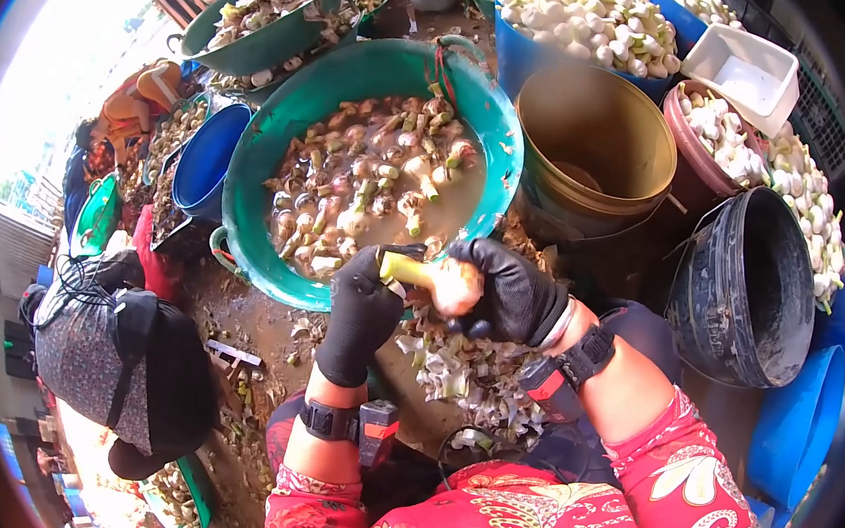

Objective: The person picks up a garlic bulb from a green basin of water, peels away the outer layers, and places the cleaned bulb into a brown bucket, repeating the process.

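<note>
Both my hands wear black gloves. My left hand (364, 309) grips the pale green stalk end of a bulb vegetable (436, 279). My right hand (513, 291) wraps around the rounded bulb end of the same vegetable. They hold it just over the near rim of a large green basin (255, 147) filled with murky water and several floating bulbs. A heap of peeled skins (464, 373) lies on my lap below my hands.
A tan bucket (595, 139) and a dark bucket (745, 284) stand to the right. Blue tubs of peeled white bulbs (592, 23) sit behind. A person in a patterned top (97, 360) crouches at the left, beside a blue bowl (206, 159).
</note>
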{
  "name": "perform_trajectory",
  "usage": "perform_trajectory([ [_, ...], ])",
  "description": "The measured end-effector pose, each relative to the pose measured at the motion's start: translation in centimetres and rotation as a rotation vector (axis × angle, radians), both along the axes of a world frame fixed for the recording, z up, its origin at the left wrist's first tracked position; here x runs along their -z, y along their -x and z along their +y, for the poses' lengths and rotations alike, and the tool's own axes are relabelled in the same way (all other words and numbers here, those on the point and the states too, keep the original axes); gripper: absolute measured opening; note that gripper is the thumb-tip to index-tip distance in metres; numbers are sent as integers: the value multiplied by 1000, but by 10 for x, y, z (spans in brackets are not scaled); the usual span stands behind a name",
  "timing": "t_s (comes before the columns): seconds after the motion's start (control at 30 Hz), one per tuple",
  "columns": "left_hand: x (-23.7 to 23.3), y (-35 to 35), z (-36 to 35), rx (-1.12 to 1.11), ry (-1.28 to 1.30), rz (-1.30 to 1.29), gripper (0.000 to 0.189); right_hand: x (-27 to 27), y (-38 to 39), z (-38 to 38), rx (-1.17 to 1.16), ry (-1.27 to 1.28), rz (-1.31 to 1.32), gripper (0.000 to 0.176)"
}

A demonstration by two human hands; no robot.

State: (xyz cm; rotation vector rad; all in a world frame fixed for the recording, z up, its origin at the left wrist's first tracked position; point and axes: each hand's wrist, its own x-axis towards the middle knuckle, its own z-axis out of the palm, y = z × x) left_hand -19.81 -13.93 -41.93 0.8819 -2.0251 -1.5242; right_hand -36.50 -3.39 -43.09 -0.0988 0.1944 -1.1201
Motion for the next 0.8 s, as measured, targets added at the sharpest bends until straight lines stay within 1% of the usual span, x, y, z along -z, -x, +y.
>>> perform_trajectory([
  [0.03, -5, 2, 2, 54, 266, -10, 30, -5, -9, 0, 95, -200, 175, 35],
  [0.07, -7, 3, 5, 105, 531, -22, 26, -17, -13, 10, 109, -71, 314, 35],
  [0.1, -4, 5, 8, 117, 582, 12, 24, -18, -12, 11, 57, -56, 313, 34],
  [0.13, -7, 3, 9, 152, 540, 4, 27, -17, -12, 11, 9, -41, 309, 32],
  [0.17, 3, 1, 9, 70, 292, 91, 31, -14, -13, 12, 8, -43, 306, 32],
  [0.2, 4, 3, 11, -11, 47, 180, 35, -9, -11, 11, 34, 22, 252, 30],
  [0.23, 0, -2, 12, -17, -165, 305, 39, -4, -8, 9, 61, 90, 203, 28],
  [0.27, -8, -9, 13, -20, -379, 424, 43, 5, -5, 6, 65, 94, 208, 28],
  [0.3, -20, -8, 15, -78, -438, 262, 45, 10, -4, 1, 138, 123, 204, 27],
  [0.33, -21, -13, 14, 8, -366, 212, 43, 14, -4, -2, 212, 151, 197, 28],
  [0.37, -22, -8, 21, -8, -389, 260, 38, 17, -5, -2, 213, 153, 194, 28],
  [0.4, -23, -3, 28, -29, -413, 309, 34, 10, -7, -2, 214, 62, 261, 27],
  [0.43, -20, -4, 27, -36, -418, 308, 34, 3, -11, -1, 212, -33, 329, 27],
  [0.47, -16, -6, 24, -44, -385, 236, 28, 1, -13, 0, 209, -129, 397, 27],
  [0.5, -14, -6, 22, -48, -352, 163, 23, 3, -11, -3, 207, -46, 406, 23],
  [0.53, -14, -7, 21, -49, -355, 161, 23, 2, -10, -3, 206, -49, 404, 23],
  [0.6, -17, -8, 19, 13, -320, 130, 15, -3, -9, -2, 459, 207, 1200, 21],
  [0.63, -23, -7, 20, -28, -340, 150, 14, 13, -12, -11, 482, 123, 801, 19],
  [0.67, -20, -11, 14, -43, -369, 223, 13, 17, -20, -2, 584, 131, 1070, 11],
  [0.73, -19, -15, 1, -61, -76, 257, 11, 3, -6, 3, 1066, 880, 2002, 21],
  [0.77, -23, -19, -1, -100, -262, 300, 10, -3, -14, 8, 1103, 1012, 2041, 18],
  [0.8, -15, -25, -10, -112, -245, 303, 10, 7, -17, 12, 839, 1005, 2081, 16],
])
